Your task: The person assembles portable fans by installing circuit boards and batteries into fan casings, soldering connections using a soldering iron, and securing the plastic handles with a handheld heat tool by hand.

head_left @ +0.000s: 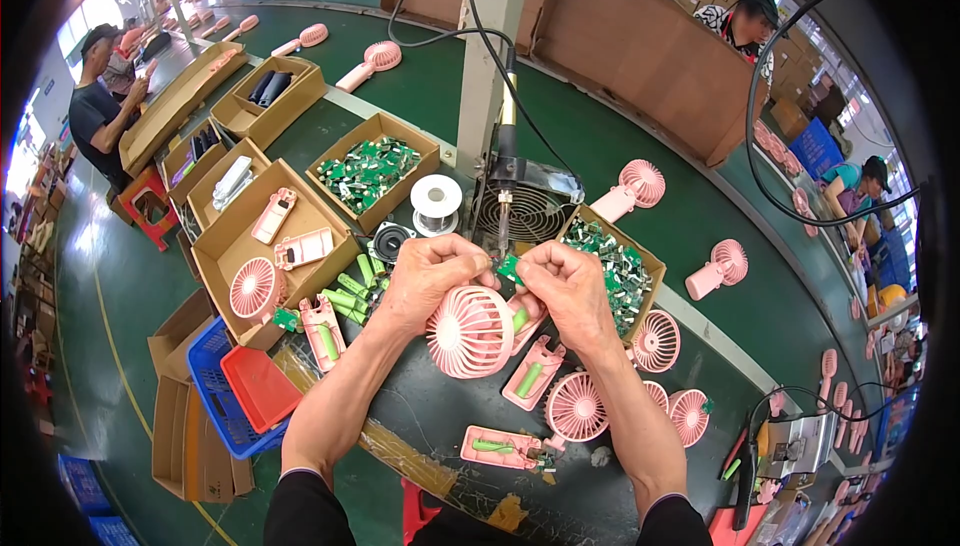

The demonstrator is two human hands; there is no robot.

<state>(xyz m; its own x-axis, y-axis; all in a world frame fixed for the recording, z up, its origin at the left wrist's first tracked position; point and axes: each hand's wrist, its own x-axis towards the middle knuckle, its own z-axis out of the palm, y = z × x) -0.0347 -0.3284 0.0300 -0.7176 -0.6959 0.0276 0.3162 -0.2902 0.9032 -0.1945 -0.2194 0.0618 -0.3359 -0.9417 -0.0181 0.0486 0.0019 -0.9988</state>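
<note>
one hand (568,291) pinches a flat green board (511,268).

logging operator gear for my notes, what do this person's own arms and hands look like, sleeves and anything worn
The left hand and right hand are both ungloved. Black sleeves end partway along the forearms, a thin paler line edging each cuff.

Fan head (470,333) was pink; circuit board (510,268), green; battery cells (349,301), light green. Basket (206,366) was blue, tray (262,391) red, spool (424,190) white, sleeves (305,513) black. A co-worker's top (712,17) carried a black-and-white pattern
</note>
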